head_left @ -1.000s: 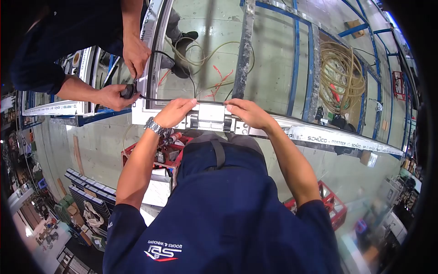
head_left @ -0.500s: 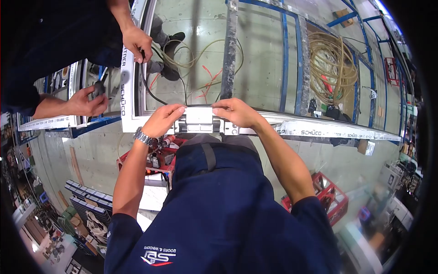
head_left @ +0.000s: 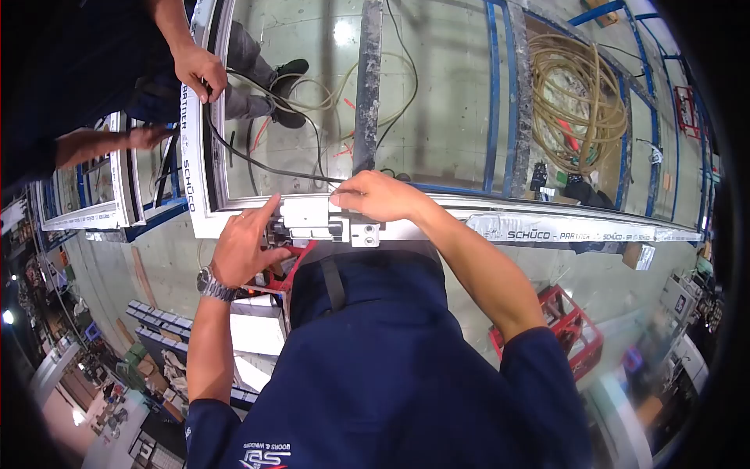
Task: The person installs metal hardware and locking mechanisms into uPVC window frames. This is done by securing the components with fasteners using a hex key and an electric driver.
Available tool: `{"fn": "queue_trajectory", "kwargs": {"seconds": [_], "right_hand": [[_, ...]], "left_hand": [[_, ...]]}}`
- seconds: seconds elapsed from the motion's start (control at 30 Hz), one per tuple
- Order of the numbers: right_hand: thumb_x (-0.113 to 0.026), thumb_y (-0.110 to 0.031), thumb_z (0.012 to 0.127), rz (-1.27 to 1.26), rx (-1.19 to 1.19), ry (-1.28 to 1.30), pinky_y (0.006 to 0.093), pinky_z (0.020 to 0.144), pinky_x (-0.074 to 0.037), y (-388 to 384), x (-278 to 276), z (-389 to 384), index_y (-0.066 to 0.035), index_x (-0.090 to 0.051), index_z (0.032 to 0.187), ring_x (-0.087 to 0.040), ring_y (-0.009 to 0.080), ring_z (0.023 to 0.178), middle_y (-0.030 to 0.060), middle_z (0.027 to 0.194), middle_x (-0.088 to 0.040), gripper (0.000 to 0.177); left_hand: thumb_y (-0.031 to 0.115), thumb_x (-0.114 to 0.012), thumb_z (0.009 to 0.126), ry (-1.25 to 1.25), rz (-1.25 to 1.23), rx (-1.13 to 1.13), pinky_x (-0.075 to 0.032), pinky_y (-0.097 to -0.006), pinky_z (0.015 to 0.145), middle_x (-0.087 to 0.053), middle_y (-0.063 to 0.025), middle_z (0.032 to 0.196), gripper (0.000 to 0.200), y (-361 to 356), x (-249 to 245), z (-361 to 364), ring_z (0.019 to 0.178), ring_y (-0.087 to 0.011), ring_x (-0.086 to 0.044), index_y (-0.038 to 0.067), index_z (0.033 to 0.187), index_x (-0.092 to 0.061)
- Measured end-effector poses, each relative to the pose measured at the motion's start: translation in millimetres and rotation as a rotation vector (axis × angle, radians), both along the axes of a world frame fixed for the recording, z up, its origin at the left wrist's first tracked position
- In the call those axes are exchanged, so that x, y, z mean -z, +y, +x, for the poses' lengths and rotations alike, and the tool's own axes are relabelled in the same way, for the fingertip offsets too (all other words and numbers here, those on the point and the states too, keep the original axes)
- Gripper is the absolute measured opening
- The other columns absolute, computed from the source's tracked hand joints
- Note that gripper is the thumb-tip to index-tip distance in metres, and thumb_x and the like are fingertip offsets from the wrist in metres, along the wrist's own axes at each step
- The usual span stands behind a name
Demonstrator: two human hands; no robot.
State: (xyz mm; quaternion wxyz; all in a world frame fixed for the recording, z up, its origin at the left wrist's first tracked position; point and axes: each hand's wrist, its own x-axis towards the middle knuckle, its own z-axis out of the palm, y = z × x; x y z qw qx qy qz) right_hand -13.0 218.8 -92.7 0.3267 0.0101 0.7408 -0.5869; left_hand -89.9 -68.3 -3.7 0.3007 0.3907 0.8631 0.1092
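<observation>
White hinge [head_left: 312, 220] sits on the frame's [head_left: 547, 227] near rail. Right hand [head_left: 376, 195]: fingers curled, gripping the hinge's top edge. Left hand [head_left: 244, 248]: fingers open, index touching its left end. Co-worker's hand [head_left: 199, 70] holds a cable [head_left: 258, 162].

hinge [head_left: 312, 220] partly under right hand [head_left: 375, 195], co-worker [head_left: 70, 70] cropped

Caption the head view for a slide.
Left hand and right hand on a white metal hinge of a white window frame; co-worker's hand grips black cable.
</observation>
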Motion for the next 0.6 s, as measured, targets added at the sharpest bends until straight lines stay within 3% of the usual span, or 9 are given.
{"fn": "queue_trajectory", "kwargs": {"seconds": [0.07, 0.17, 0.3, 0.43, 0.53, 0.6], "right_hand": [[-0.064, -0.044, 0.098, -0.019, -0.006, 0.031, 0.0433, 0.090, -0.054, 0.2, 2.5, -0.9, 0.000, -0.073, 0.122, -0.072, 0.0364, 0.100, 0.0231, 0.107, -0.075, 0.051], [-0.066, -0.045, 0.096, 0.061, -0.047, 0.142, 0.0427, 0.090, -0.055, -1.2, 4.4, -0.3, 0.000, -0.073, 0.123, -0.072, 0.0364, 0.101, 0.0238, 0.107, -0.076, 0.053], [-0.067, -0.045, 0.096, 0.038, -0.076, 0.102, 0.0432, 0.089, -0.055, 0.3, 1.7, -2.6, 0.001, -0.073, 0.122, -0.073, 0.0363, 0.099, 0.0234, 0.104, -0.076, 0.053], [-0.065, -0.042, 0.097, 0.045, -0.081, 0.093, 0.0430, 0.087, -0.054, -0.3, -1.5, -3.3, 0.000, -0.074, 0.121, -0.072, 0.0353, 0.095, 0.0221, 0.102, -0.076, 0.050], [-0.064, -0.039, 0.099, 0.019, -0.032, 0.081, 0.0412, 0.086, -0.054, -3.0, 1.3, -1.1, 0.000, -0.074, 0.121, -0.071, 0.0319, 0.092, 0.0205, 0.101, -0.076, 0.046], [-0.064, -0.040, 0.099, 0.046, 0.016, 0.034, 0.0410, 0.085, -0.054, -7.6, -3.8, 4.1, 0.001, -0.074, 0.121, -0.070, 0.0311, 0.090, 0.0199, 0.100, -0.076, 0.047]], "left_hand": [[0.006, -0.086, 0.072, 0.013, -0.187, -0.014, -0.051, -0.0450, 0.094, -0.068, -0.0191, 0.118, 0.098, 11.3, -4.8, 1.0, 0.105, -0.0376, -0.063, 0.006, 0.158, -0.040], [0.010, -0.085, 0.074, 0.220, -0.262, 0.049, -0.051, -0.0450, 0.093, -0.069, -0.0143, 0.117, 0.094, -4.5, 8.6, 12.2, 0.105, -0.0341, -0.064, 0.006, 0.157, -0.040], [0.009, -0.084, 0.073, 0.248, -0.106, 0.092, -0.052, -0.0454, 0.093, -0.069, -0.0150, 0.118, 0.077, -18.2, 16.7, 7.9, 0.107, -0.0362, -0.065, 0.005, 0.144, -0.054], [0.015, -0.085, 0.074, -0.002, -0.118, 0.126, -0.053, -0.0479, 0.091, -0.071, -0.0147, 0.109, 0.055, -17.5, 12.2, -22.5, 0.105, -0.0405, -0.066, 0.004, 0.124, -0.066], [0.019, -0.085, 0.074, -0.109, -0.179, 0.128, -0.054, -0.0480, 0.090, -0.070, -0.0143, 0.115, 0.049, -7.2, 8.1, -35.5, 0.105, -0.0411, -0.066, 0.001, 0.117, -0.069], [0.023, -0.085, 0.076, -0.088, -0.082, 0.137, -0.054, -0.0478, 0.091, -0.068, -0.0147, 0.119, 0.047, -10.0, 8.5, -33.8, 0.105, -0.0408, -0.066, 0.000, 0.115, -0.070]]}}
